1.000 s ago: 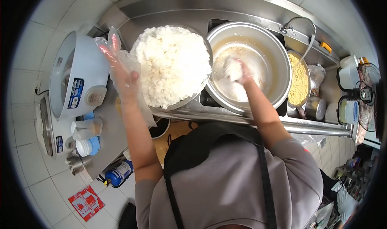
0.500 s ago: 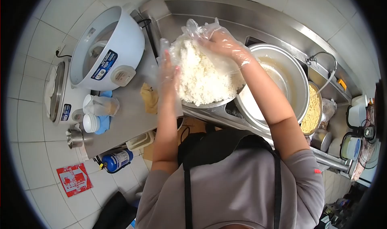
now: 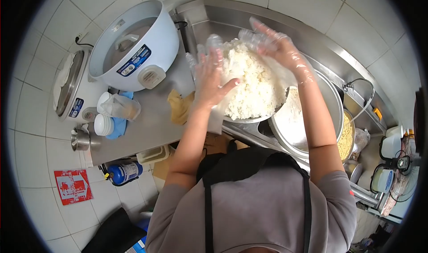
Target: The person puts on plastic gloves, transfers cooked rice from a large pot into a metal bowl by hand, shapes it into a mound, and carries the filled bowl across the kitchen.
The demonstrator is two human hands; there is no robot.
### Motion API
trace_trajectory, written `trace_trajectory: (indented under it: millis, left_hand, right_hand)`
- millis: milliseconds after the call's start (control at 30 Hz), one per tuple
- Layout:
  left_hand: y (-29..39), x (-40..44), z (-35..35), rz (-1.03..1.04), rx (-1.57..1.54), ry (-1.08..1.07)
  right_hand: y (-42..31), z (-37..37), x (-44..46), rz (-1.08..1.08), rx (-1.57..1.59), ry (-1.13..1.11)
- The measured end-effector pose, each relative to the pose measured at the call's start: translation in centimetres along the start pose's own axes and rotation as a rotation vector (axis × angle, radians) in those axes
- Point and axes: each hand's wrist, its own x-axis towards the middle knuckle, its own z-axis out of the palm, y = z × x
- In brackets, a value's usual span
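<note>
A tall mound of cooked white rice (image 3: 249,88) is heaped in a round metal pan (image 3: 252,119), of which only the front rim shows. My left hand (image 3: 210,81), in a clear plastic glove, is at the mound's left side with fingers spread and thumb over the rice. Above the upper right of the heap is my right hand (image 3: 283,52), gloved the same way, its fingers apart. Neither hand holds anything. Whether either one touches the rice, I cannot tell. Right of the mound stands a large metal pot (image 3: 327,90), partly covered by my right forearm.
On the left counter (image 3: 147,139) are a big rice cooker body (image 3: 165,52), a second lidded cooker (image 3: 71,83), stacked white cups (image 3: 103,125) and a tan cloth (image 3: 180,106). A pan of yellow noodles (image 3: 346,139) stands right of the pot, near a hose (image 3: 369,97).
My right hand has lifted off the top of the rice and its fingers have spread. My left hand's fingers have also fanned out. The whole view has shifted slightly.
</note>
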Motion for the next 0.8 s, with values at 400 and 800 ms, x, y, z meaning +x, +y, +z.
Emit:
trace_trajectory:
  millis: [400, 800]
  left_hand:
    - [-0.2, 2.7, 0.1, -0.036, -0.073, -0.159]
    - [3.6, 5.6, -4.0, 0.402, -1.082, 0.303]
  right_hand:
    - [-1.1, 1.9, 4.9, -0.086, -0.407, -0.002]
    - [-7.4, 1.8, 0.0, 0.198, 0.192, 0.399]
